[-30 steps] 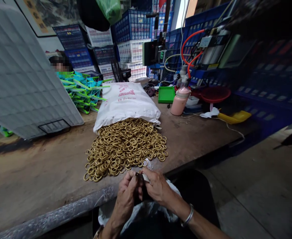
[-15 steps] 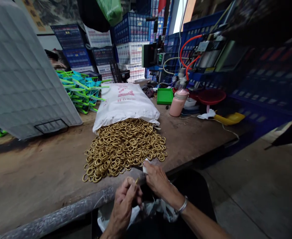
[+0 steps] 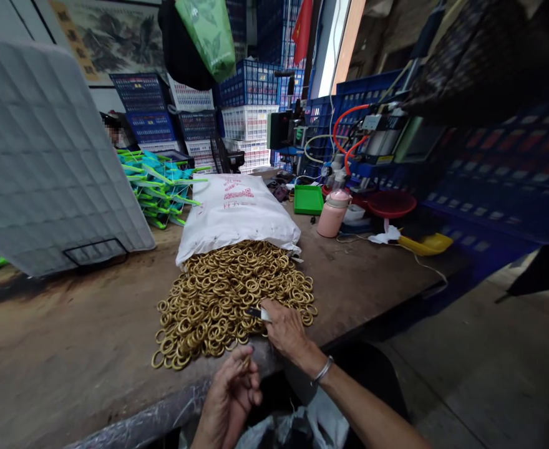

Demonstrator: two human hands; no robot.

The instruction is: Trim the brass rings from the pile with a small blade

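Note:
A big heap of gold-coloured rings point(image 3: 228, 293) spills from the mouth of a white sack point(image 3: 239, 215) onto the table. My right hand point(image 3: 286, 327) reaches over the heap's front right part, closed on a small tool point(image 3: 260, 313) with a whitish handle and a dark tip that points left. The tool's exact kind is not clear. In front of the heap, at the table's edge, my left hand point(image 3: 234, 383) is palm up with curled fingers. Thumb and forefinger pinch what looks like one gold ring point(image 3: 247, 361), mostly hidden by the fingers.
A grey ribbed panel point(image 3: 59, 162) leans at the left, with green and turquoise pieces point(image 3: 157, 187) behind it. A pink bottle point(image 3: 333, 215), a green tray point(image 3: 308, 199) and a yellow scoop point(image 3: 427, 243) stand right of the sack. Part of a person point(image 3: 113, 131) shows behind the panel.
My hands were together at the table's edge and have moved apart. My right hand has gone forward over the rings with the tool; the left stays near the edge. The view has tilted up.

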